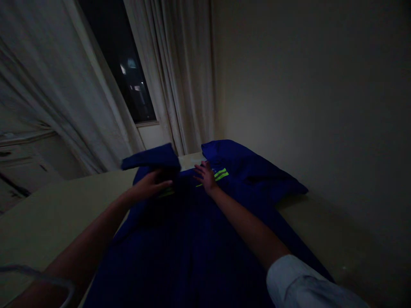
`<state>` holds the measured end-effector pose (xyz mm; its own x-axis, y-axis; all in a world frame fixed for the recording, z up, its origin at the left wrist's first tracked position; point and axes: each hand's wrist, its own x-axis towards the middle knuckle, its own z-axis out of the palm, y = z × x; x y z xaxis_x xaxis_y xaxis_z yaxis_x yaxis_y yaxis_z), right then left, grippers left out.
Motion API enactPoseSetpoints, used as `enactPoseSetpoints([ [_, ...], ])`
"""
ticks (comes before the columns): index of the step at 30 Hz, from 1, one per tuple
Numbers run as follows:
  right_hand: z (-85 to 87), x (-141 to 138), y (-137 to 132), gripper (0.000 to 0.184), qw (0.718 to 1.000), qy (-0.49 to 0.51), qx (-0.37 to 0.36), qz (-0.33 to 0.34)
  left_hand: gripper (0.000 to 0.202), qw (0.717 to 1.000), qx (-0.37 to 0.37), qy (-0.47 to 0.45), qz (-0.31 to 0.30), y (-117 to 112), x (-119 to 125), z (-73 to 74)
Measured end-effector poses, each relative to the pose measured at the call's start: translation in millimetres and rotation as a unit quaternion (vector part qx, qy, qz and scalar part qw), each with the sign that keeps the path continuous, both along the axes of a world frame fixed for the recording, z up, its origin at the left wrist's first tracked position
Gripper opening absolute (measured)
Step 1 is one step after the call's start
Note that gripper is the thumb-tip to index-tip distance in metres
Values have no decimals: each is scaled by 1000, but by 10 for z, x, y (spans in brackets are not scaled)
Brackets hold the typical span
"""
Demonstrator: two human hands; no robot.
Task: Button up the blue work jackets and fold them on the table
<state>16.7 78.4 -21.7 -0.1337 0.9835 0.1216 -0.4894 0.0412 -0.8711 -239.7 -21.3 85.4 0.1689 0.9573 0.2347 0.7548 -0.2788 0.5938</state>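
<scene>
A dark blue work garment [195, 239] with bright yellow-green stripes lies spread out below me, its lower part running toward my body. My left hand [150, 184] is closed on its left sleeve [154, 156], which is lifted and bent over above the surface. Folds of the sleeve partly hide the fingers, though the thumb shows. My right hand [205, 176] rests with fingers spread by the collar area, beside the yellow-green stripe [221, 174]. The other sleeve [257, 164] stretches out to the right.
Beneath the garment is a pale, flat surface [64, 205]. Light curtains [183, 72] hang behind it around a dark window [131, 72]. A plain wall [305, 85] borders the right side. At far left stands a cabinet [25, 171]. A blurred pale cord [38, 273] crosses the lower left.
</scene>
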Motion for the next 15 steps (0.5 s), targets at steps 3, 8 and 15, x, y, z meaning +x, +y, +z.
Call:
enactPoseSetpoints([
  [3, 187, 357, 186, 77, 992, 77, -64, -81, 62, 992, -95, 58, -60, -5, 217, -398],
  [8, 128, 642, 289, 95, 966, -148, -64, -202, 68, 932, -1, 208, 296, -197, -194, -935],
  [15, 120, 601, 315, 60, 866, -370, 124, -313, 76, 949, -99, 16, 297, -80, -837, -1194],
])
